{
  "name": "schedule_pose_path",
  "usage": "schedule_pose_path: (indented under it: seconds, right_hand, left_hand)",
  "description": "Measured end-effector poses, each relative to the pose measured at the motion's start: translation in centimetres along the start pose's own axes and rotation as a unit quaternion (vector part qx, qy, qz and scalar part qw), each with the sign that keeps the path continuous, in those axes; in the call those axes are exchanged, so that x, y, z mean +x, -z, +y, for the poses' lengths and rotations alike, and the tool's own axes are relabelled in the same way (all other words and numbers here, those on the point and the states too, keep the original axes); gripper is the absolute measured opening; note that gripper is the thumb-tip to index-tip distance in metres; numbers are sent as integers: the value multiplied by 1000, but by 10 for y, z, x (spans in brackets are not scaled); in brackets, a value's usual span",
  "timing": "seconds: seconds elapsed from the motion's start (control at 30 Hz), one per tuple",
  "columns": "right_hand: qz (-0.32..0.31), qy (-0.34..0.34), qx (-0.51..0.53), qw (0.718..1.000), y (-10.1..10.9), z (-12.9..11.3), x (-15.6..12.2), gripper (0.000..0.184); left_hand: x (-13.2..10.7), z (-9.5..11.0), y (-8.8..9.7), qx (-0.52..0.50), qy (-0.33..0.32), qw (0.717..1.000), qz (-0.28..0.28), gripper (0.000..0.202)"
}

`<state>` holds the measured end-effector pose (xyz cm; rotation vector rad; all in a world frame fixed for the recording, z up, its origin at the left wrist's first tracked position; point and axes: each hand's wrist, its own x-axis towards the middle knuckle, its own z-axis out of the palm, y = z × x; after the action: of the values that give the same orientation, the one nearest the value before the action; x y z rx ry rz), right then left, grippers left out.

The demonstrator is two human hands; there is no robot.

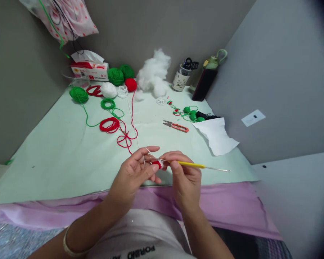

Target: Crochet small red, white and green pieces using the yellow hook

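My left hand [136, 172] pinches a small red and white crocheted piece [157, 164] over the near edge of the pale green table [56, 151], with white yarn running over its forefinger. My right hand [184, 176] grips a yellow-handled crochet hook [196, 165] whose tip is at the piece and whose metal end points right. A red yarn strand [126, 138] trails from loose loops on the table toward my hands.
Orange thread snips [176, 126] lie mid-table. Green, red and white yarn balls [116, 76], red yarn coils [109, 125], white stuffing [153, 73], a tissue box [89, 70], a cup of tools [181, 77] and a bottle [206, 79] stand behind. Small green crocheted pieces [192, 114] and white paper [217, 136] lie right.
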<state>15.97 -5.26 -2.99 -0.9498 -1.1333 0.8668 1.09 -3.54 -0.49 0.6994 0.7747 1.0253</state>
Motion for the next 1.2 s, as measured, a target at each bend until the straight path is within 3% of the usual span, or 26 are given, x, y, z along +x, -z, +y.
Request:
schedule_pose_path:
  seconds: [0.17,0.57,0.77,0.9,1.1,1.2]
  right_hand:
    - [-9,-54,70,996,3,3,3,16]
    - [-7,-90,115,989,2,-7,7,23]
    - [-25,12,8,1000,6,-11,-3,19]
    - [-40,87,-79,992,8,-12,-6,23]
    - [-95,205,-237,945,13,-6,-10,39]
    - [-112,226,-295,922,14,-2,-11,45]
  left_hand:
    - [1,1,1,-17,7,1000,4,30]
    - [1,5,1,-34,26,999,-1,23]
    - [-1,3,3,22,-30,999,15,21]
    - [-1,1,3,59,-61,996,29,25]
    - [-2,-4,-1,50,-73,994,60,36]
    - [-1,-1,1,-25,-13,999,32,49]
